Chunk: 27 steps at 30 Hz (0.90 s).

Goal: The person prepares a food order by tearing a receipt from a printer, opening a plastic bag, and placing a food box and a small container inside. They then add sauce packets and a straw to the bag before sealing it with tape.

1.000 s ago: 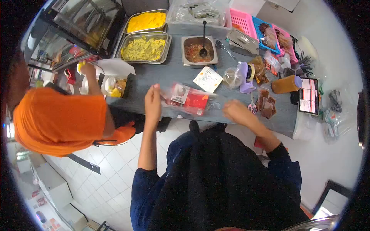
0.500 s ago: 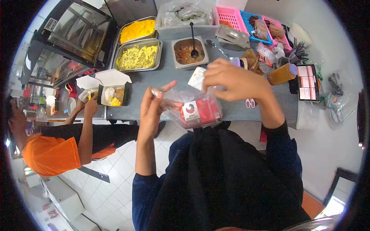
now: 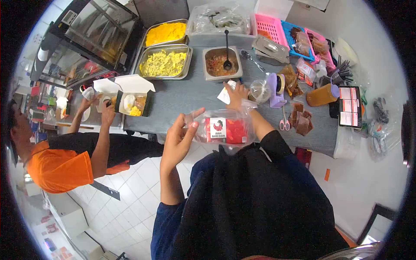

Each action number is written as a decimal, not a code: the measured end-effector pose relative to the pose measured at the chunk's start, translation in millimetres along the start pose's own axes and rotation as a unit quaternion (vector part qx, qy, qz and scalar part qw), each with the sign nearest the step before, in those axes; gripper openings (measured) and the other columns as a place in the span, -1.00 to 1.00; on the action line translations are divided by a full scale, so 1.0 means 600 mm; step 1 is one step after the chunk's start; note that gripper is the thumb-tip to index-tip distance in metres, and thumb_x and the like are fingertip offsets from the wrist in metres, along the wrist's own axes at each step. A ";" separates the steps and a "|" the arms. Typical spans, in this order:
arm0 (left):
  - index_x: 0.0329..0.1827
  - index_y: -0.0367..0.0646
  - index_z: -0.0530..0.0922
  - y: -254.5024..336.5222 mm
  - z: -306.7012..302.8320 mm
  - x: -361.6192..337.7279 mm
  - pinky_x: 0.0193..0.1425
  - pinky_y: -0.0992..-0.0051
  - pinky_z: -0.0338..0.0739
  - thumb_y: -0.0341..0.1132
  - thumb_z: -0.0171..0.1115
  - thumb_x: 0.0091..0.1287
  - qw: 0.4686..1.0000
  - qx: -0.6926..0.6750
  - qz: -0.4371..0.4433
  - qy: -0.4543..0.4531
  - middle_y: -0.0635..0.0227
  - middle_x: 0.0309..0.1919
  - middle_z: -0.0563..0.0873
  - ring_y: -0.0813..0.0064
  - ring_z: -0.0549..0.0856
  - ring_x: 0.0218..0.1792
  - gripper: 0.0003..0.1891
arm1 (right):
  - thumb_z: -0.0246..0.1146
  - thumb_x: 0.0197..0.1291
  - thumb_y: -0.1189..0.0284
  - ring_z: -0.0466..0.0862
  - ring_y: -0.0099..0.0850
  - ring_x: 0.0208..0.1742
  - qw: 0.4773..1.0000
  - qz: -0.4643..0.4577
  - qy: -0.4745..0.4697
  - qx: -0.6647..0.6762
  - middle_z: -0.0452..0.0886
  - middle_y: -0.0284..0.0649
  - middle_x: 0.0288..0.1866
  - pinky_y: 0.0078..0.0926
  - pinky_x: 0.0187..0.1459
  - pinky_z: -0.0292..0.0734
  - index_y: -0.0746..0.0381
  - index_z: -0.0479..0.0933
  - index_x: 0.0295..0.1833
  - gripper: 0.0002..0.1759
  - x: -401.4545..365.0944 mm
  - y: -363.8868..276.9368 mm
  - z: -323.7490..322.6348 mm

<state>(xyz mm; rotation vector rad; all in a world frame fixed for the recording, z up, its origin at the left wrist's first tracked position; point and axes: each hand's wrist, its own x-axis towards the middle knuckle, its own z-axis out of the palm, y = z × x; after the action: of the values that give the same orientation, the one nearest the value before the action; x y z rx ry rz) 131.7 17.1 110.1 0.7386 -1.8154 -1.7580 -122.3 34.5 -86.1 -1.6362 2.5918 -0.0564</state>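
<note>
Your left hand has its thumb and fingers closed on the left edge of a clear bag, which hangs in the air just off the near edge of the grey table, right in front of your chest. Inside the bag lies a red pack with a white label, lying roughly flat. Your right hand is stretched out at about 1 o'clock from the bag, with its fingers down on a white card on the table; I cannot tell whether they have closed on the card or only rest on it. Just beside that hand, at its 3 o'clock, sits a small knotted plastic pouch, and next to that a purple tape dispenser. At 12 o'clock from your right hand stands a steel sauce pan with a black ladle in it. At 10 o'clock are two steel trays of yellow food. Pink-handled scissors and brown pieces lie at 3 o'clock from the bag. At 9 o'clock a co-worker in an orange top has a hand touching an open food box, well apart from your own hands.
</note>
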 end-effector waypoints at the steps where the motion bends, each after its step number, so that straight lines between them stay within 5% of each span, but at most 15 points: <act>1: -0.31 -0.27 0.33 0.000 -0.001 -0.003 -0.59 0.75 0.27 -0.39 0.03 0.38 1.000 -0.001 -0.006 0.003 0.21 0.14 0.56 0.85 0.38 -0.56 -0.86 | 0.46 -0.43 0.11 0.26 0.13 0.25 0.999 -0.022 -0.033 0.035 0.22 0.19 0.26 0.15 0.10 0.22 -0.09 0.07 0.41 0.15 0.002 -0.001 -0.007; 4: -0.29 -0.28 0.33 -0.001 -0.001 -0.006 -0.59 0.74 0.30 -0.38 0.03 0.39 1.000 0.002 -0.016 0.013 0.21 0.14 0.55 0.87 0.38 -0.58 -0.86 | 0.45 -0.42 0.12 0.31 -0.03 0.26 0.978 -0.133 -0.096 0.127 0.31 0.07 0.17 0.02 0.12 0.27 -0.07 0.10 0.40 0.12 0.002 0.004 -0.063; 7: -0.26 -0.28 0.33 -0.004 -0.001 -0.008 -0.59 0.73 0.32 -0.37 0.01 0.39 0.999 0.007 -0.020 0.025 0.18 0.15 0.54 0.86 0.40 -0.59 -0.86 | 0.46 -0.39 0.12 0.34 0.05 0.21 0.958 -0.214 -0.067 0.179 0.31 0.09 0.17 -0.07 0.23 0.22 -0.05 0.08 0.40 0.12 -0.031 -0.019 -0.227; 9: -0.23 -0.28 0.34 -0.010 -0.003 -0.009 -0.59 0.72 0.34 -0.36 0.00 0.40 0.999 -0.013 -0.013 0.030 0.16 0.16 0.53 0.84 0.43 -0.60 -0.86 | 0.49 -0.44 0.15 0.37 -0.06 0.22 0.939 -0.257 0.067 0.219 0.29 0.04 0.17 -0.07 0.18 0.28 0.00 0.03 0.39 0.17 -0.058 -0.019 -0.319; 12: -0.19 -0.27 0.34 -0.003 0.005 -0.004 -0.59 0.71 0.37 -0.33 -0.02 0.41 0.997 -0.050 -0.017 0.054 0.13 0.17 0.51 0.79 0.48 -0.62 -0.85 | 0.51 -0.37 0.25 0.38 -0.15 0.22 0.806 -0.346 0.067 0.475 0.28 -0.04 0.16 -0.14 0.18 0.31 0.05 -0.10 0.38 0.19 -0.096 -0.007 -0.407; 15: -0.18 -0.26 0.32 -0.019 0.003 0.003 -0.58 0.70 0.41 -0.30 -0.07 0.43 0.995 -0.061 -0.022 0.075 0.10 0.18 0.49 0.71 0.53 -0.64 -0.83 | 0.51 -0.28 0.32 0.38 -0.23 0.21 0.575 -0.342 -0.295 0.682 0.28 -0.09 0.16 -0.27 0.15 0.36 0.13 -0.16 0.34 0.15 -0.117 -0.008 -0.385; 17: -0.13 -0.26 0.32 -0.014 -0.001 0.003 -0.61 0.68 0.46 -0.29 -0.08 0.43 0.995 -0.062 -0.020 0.081 0.02 0.18 0.47 0.66 0.55 -0.66 -0.82 | 0.51 -0.30 0.21 0.43 -0.17 0.16 0.655 -0.213 -0.423 0.588 0.30 -0.04 0.16 -0.19 0.10 0.41 0.13 -0.10 0.31 0.12 -0.124 -0.032 -0.357; 19: -0.12 -0.27 0.32 -0.018 -0.003 0.002 -0.62 0.68 0.48 -0.29 -0.10 0.43 0.995 -0.067 -0.016 0.073 0.01 0.19 0.46 0.65 0.55 -0.66 -0.81 | 0.53 -0.37 0.16 0.42 -0.09 0.17 0.864 -0.252 -0.250 0.357 0.31 0.02 0.15 0.06 0.08 0.35 0.10 0.03 0.30 0.10 -0.120 -0.029 -0.262; 20: -0.14 -0.27 0.32 -0.026 -0.002 0.001 -0.62 0.69 0.47 -0.28 -0.10 0.44 0.996 -0.068 -0.012 0.061 0.04 0.19 0.46 0.67 0.54 -0.65 -0.80 | 0.53 -0.40 0.16 0.39 -0.06 0.19 0.907 -0.233 -0.231 0.263 0.30 0.04 0.16 0.11 0.08 0.32 0.11 0.07 0.29 0.09 -0.126 -0.037 -0.245; 22: -0.18 -0.26 0.31 -0.025 0.008 0.001 -0.63 0.71 0.45 -0.28 -0.11 0.45 0.995 -0.092 -0.010 0.047 0.07 0.19 0.46 0.69 0.53 -0.65 -0.81 | 0.54 -0.44 0.14 0.32 0.00 0.23 0.962 -0.187 -0.186 0.072 0.27 0.07 0.19 0.22 0.09 0.25 0.12 0.16 0.28 0.07 -0.152 -0.063 -0.216; 25: -0.25 -0.21 0.29 -0.003 0.037 0.010 -0.67 0.73 0.43 -0.29 -0.11 0.44 0.989 -0.140 0.001 0.044 0.05 0.19 0.47 0.70 0.54 -0.66 -0.83 | 0.52 -0.47 0.06 0.19 0.02 0.31 0.962 -0.212 -0.169 0.017 0.23 0.06 0.22 0.21 0.15 0.19 0.10 0.18 0.31 0.11 -0.178 -0.079 -0.111; 27: -0.31 -0.17 0.27 -0.004 0.040 0.016 -0.67 0.73 0.44 -0.30 -0.10 0.44 0.989 -0.143 0.018 0.043 0.03 0.18 0.48 0.69 0.55 -0.68 -0.83 | 0.41 -0.27 -0.05 0.10 0.11 0.36 0.969 -0.225 -0.100 -0.014 0.12 0.14 0.32 0.21 0.21 0.12 0.07 0.20 0.34 0.01 -0.189 -0.068 -0.066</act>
<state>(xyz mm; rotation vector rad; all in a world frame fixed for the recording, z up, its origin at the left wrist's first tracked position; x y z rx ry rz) 108.2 27.8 106.7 0.6504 -1.4706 -1.8798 -40.0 119.1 -38.4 -2.0836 2.0436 0.1134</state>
